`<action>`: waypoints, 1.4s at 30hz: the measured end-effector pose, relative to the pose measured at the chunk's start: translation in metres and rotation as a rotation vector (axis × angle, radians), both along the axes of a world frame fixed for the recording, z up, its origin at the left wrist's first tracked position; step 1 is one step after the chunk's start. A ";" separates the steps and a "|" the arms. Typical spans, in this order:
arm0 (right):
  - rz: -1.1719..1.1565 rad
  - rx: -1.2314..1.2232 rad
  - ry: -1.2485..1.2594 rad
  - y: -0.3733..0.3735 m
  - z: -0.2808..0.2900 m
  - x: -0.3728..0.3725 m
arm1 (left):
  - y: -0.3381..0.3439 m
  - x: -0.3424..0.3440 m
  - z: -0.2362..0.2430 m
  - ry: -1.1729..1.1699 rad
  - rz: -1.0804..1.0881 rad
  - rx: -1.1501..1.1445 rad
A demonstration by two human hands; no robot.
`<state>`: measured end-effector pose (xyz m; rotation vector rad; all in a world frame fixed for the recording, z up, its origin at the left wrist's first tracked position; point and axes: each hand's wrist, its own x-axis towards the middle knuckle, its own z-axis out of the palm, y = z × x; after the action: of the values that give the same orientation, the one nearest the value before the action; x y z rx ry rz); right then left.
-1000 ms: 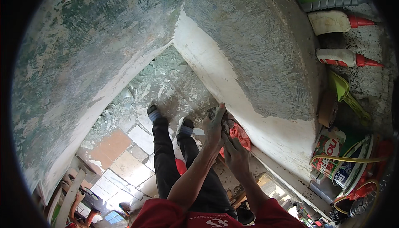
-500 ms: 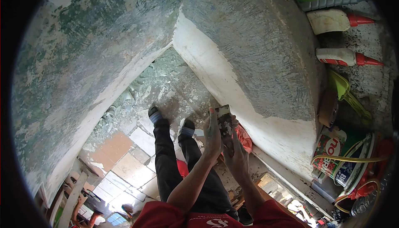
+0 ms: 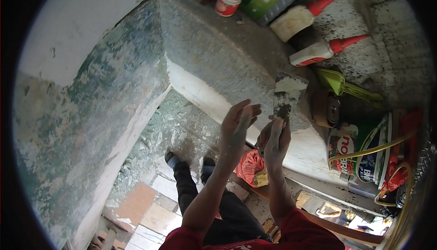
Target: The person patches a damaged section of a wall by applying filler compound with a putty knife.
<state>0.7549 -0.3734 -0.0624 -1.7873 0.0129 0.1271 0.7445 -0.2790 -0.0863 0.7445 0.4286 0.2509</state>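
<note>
Putty knife point(image 3: 287, 94), flat plaster-caked blade, in right hand point(image 3: 274, 141).

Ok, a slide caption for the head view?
Right hand holds a putty knife over a concrete ledge; left hand open beside it.

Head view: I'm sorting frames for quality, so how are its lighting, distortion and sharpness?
Head view: soft daylight, no harsh glare; fisheye bends the ledge edges and leaves a black rim. The scraper in the right hand and the open left hand look fairly sharp; bottles near the top edge look softer.
</note>
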 end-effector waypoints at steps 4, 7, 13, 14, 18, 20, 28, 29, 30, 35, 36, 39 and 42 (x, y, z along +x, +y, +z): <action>-0.124 0.064 -0.026 0.008 0.005 0.010 | -0.002 0.033 0.012 0.017 -0.424 0.139; -0.200 0.069 -0.057 0.008 -0.013 0.016 | -0.010 0.051 0.017 0.039 -0.508 0.352; -0.176 0.050 0.051 0.006 -0.008 0.017 | -0.016 0.053 0.025 0.061 -0.357 0.341; -0.206 0.066 0.068 0.005 -0.010 0.017 | -0.017 0.053 0.025 0.056 -0.361 0.336; -0.144 0.004 0.177 -0.004 0.003 0.015 | -0.024 0.045 0.021 0.096 -0.338 0.383; -0.073 -0.072 0.037 -0.017 -0.018 0.009 | -0.034 0.036 0.014 0.108 -0.291 0.379; 0.244 -0.410 -0.196 -0.045 -0.073 -0.049 | -0.060 -0.050 -0.059 0.302 -0.112 0.043; 0.248 -0.333 0.017 -0.044 -0.058 -0.056 | -0.056 -0.054 -0.053 0.310 -0.115 0.043; 0.252 -0.272 0.249 -0.042 -0.042 -0.055 | -0.048 -0.058 -0.046 0.268 -0.190 -0.036; -0.003 0.031 0.143 -0.044 -0.008 -0.034 | -0.036 -0.011 0.032 0.083 -0.461 0.136; -0.088 0.042 0.172 -0.042 0.003 -0.027 | -0.041 0.002 0.035 0.085 -0.459 0.136; -0.213 -0.074 0.048 -0.024 0.013 -0.009 | -0.049 0.027 0.038 -0.050 -0.500 0.342; -0.217 -0.268 -0.150 -0.027 -0.008 -0.003 | -0.050 0.034 0.032 0.094 -0.471 0.431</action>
<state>0.7515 -0.4006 -0.0704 -2.0455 0.1208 -0.1723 0.7789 -0.3289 -0.0545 1.2583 0.2773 -0.1419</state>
